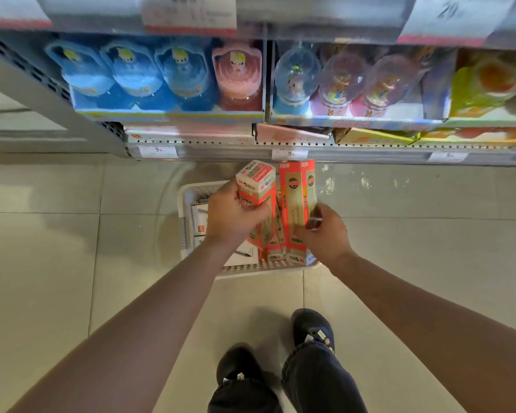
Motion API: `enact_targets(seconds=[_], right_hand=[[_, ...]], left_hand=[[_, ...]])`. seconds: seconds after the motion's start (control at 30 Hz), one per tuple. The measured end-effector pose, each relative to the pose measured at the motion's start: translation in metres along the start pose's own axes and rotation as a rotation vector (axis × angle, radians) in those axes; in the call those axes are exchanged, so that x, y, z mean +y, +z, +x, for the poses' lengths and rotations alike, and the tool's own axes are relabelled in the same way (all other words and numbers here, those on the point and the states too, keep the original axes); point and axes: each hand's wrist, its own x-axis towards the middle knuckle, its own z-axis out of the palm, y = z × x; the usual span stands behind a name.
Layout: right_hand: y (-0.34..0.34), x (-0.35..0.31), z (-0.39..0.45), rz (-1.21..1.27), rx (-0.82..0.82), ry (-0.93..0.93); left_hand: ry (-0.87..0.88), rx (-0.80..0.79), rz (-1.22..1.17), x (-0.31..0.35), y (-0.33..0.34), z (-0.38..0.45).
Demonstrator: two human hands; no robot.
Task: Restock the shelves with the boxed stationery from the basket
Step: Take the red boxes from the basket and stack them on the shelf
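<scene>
A white perforated basket stands on the floor below the shelves, with several red-and-beige stationery boxes and white boxes in it. My left hand is shut on one red-and-beige box, lifted above the basket. My right hand grips a second, taller red box, held upright beside the first. Both boxes sit just below the lowest shelf edge.
The shelf above holds blue and pink toy packs, snow-globe toys and a yellow-green box. Flat boxes lie on the lower shelf. Price tags hang on the rail. My feet stand on the tiled floor behind the basket.
</scene>
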Motion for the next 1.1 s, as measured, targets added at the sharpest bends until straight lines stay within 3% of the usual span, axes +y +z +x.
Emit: enact_targets(seconds=[0.13,0.6,0.77,0.97,1.1], right_hand=[[-0.033,-0.047,-0.058,0.165,-0.072,-0.086],[-0.125,-0.232,-0.259,0.525,-0.36,-0.185],[-0.148,-0.288,-0.313,0.651,-0.461,-0.251],[-0.175,-0.349,-0.354,0.718,-0.396,-0.253],[-0.193,-0.388,-0.36,0.527,-0.285,-0.343]], left_hand=[[-0.063,0.018,-0.137,0.053,-0.04,-0.023],[0.072,-0.101,-0.296,0.289,-0.219,-0.107],[0.106,-0.084,-0.276,0.346,-0.269,-0.133],[-0.07,-0.172,-0.349,0.404,-0.316,-0.146],[-0.118,-0.229,-0.416,0.439,-0.331,-0.13]])
